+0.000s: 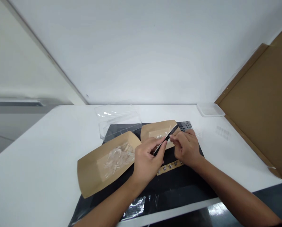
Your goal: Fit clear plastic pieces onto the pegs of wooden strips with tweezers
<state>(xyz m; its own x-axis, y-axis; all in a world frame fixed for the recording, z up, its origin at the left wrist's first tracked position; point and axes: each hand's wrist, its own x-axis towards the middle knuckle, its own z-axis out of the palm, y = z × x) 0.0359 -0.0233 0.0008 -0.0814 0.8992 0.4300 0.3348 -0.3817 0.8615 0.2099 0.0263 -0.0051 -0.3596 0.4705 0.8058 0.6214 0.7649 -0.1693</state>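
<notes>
My left hand (148,157) pinches a narrow black strip with a pale edge (169,133), which slants up to the right. Close against the strip's right side, my right hand (185,145) has its fingers curled together; whatever they hold is too small to make out. Beneath both hands sits a brown cardboard tray (155,128) with small white pieces in it. A tan strip with several shiny round metal pieces (170,166) lies just below my hands, partly covered by them.
To the left, a larger cardboard tray (89,167) holds clear plastic pieces (119,157). Behind it are clear plastic boxes (118,121). A black mat (178,186) lies under the trays. At the right stand a shallow translucent container (210,110) and a large cardboard box (261,104).
</notes>
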